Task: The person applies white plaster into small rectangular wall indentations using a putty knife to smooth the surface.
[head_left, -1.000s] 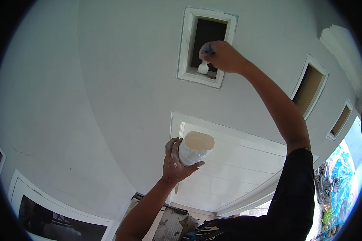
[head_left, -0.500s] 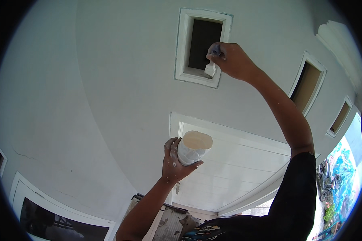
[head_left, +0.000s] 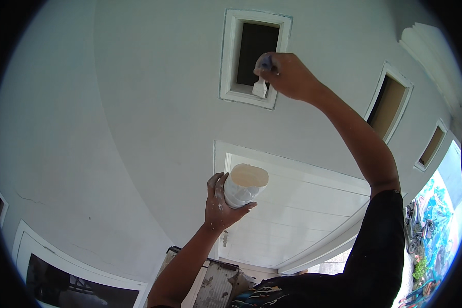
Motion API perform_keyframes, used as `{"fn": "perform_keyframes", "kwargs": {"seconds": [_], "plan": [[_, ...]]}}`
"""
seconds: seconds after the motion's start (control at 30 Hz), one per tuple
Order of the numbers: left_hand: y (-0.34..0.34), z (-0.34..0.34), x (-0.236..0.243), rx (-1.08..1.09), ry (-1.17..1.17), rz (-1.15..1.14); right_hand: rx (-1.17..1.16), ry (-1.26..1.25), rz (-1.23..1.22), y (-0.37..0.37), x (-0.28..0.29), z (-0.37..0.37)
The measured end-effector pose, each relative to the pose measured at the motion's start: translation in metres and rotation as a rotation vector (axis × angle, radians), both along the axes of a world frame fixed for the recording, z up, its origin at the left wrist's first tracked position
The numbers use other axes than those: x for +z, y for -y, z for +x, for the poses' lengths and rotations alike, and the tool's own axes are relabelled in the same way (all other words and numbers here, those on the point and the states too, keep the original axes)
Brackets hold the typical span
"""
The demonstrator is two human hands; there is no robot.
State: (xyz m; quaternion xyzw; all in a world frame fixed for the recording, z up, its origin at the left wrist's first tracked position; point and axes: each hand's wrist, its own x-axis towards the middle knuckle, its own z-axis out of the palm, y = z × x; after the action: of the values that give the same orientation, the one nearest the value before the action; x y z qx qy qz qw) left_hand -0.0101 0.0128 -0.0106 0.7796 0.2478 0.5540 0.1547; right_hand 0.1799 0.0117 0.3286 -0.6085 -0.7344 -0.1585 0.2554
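Observation:
My right hand (head_left: 292, 77) grips a paintbrush (head_left: 260, 89) with a blue handle and white head, held downward at the lower inner edge of a small white-framed opening (head_left: 228, 51) in the pale wall. Lower in view, my left hand (head_left: 215, 205), speckled with white, holds a cut, white-smeared plastic container (head_left: 244, 194) with cream-coloured paint inside, its top tilted toward me. The fingers of my right hand are wrapped round the brush handle.
A white panelled door (head_left: 292, 210) lies below the opening. Two narrower openings (head_left: 387, 105) run along the right. A white-framed glazed window (head_left: 74, 262) is at lower left, a weathered metal object (head_left: 215, 280) at the bottom. A motorcycle (head_left: 415, 226) and blue sheeting (head_left: 439, 210) show far right.
The brush in my right hand has moved right along the opening's lower edge, then back slightly left. The view has shifted slightly; my left hand still holds the container.

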Motion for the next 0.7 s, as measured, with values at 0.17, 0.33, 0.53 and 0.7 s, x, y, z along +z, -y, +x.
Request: {"fn": "perform_keyframes", "kwargs": {"seconds": [0.17,0.33,0.53,0.7], "plan": [[0.001,0.001,0.001,-0.006,0.006,0.027,0.031,0.145,0.104,-0.007,-0.006,0.011],[0.0,-0.001,0.0,-0.004,0.009,0.029,0.039,0.128,-0.018,0.005,-0.005,-0.005],[0.001,-0.001,0.004,-0.013,-0.023,-0.025,0.041,0.211,0.06,0.01,-0.013,-0.003],[-0.001,0.0,0.0,0.003,-0.017,-0.005,0.046,0.046,-0.079,0.024,-0.007,-0.008]]}}
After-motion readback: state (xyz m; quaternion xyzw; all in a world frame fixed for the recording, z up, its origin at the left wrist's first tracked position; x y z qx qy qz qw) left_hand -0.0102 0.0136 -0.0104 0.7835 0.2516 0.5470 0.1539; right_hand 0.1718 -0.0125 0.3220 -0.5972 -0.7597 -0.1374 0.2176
